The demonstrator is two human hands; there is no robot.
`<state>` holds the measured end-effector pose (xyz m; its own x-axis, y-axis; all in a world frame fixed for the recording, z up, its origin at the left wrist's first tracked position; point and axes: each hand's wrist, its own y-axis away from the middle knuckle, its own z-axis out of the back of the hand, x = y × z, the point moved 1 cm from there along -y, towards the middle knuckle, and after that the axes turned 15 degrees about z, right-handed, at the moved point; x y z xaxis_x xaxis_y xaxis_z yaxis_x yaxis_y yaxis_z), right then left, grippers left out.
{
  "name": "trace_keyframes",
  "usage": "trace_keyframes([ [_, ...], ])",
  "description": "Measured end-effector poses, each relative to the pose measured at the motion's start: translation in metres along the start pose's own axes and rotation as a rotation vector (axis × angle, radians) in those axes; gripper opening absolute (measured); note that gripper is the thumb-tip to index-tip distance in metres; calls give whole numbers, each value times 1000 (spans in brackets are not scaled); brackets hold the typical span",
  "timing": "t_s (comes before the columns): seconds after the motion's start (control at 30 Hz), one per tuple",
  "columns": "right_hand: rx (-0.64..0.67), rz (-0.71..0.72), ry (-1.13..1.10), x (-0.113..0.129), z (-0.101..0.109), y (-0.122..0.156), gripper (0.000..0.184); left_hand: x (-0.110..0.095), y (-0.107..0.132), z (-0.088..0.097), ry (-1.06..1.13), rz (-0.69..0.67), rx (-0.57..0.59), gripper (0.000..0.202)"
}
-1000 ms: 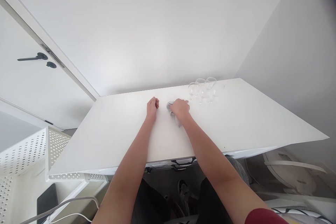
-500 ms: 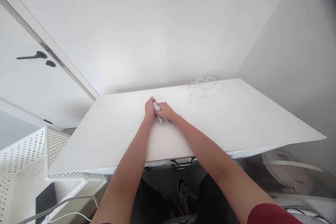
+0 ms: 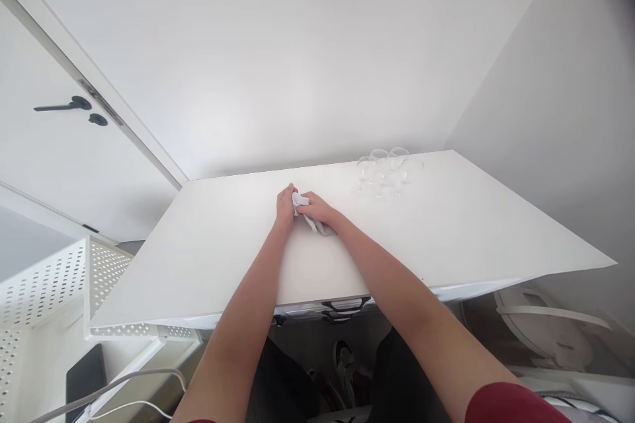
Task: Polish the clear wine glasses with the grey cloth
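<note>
Above the white tabletop (image 3: 238, 238), a pale grey cloth (image 3: 317, 225) is bunched between my two hands, its loose end hanging down toward the table. My left hand (image 3: 286, 201) is closed around the left side of the bundle, fingers pointing up; whether something clear sits inside its grip is hidden. From the right, my right hand (image 3: 316, 207) grips the cloth, thumb and fingers pressed into it. Several clear stemmed glasses (image 3: 380, 168) stand grouped near the back edge, to the right of my hands.
A white wall (image 3: 317, 66) rises behind the table. At left are a door with a black handle (image 3: 64, 106) and a white perforated shelf unit (image 3: 106, 268) with cables beside it. Black drawer handles (image 3: 344, 307) show below the front edge. A round machine door (image 3: 546, 330) is at lower right.
Both hands have shifted slightly right. More of the cloth shows between them, and my right hand has turned a little against it. The glasses stay in place.
</note>
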<state>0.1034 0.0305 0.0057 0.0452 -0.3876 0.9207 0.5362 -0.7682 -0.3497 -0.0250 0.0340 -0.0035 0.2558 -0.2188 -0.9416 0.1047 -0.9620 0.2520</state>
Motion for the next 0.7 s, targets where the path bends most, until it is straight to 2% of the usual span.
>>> trace_keyframes([
  [0.7,2,-4,24,4,-2,2,15,0,0,0,2,1,-11,44],
])
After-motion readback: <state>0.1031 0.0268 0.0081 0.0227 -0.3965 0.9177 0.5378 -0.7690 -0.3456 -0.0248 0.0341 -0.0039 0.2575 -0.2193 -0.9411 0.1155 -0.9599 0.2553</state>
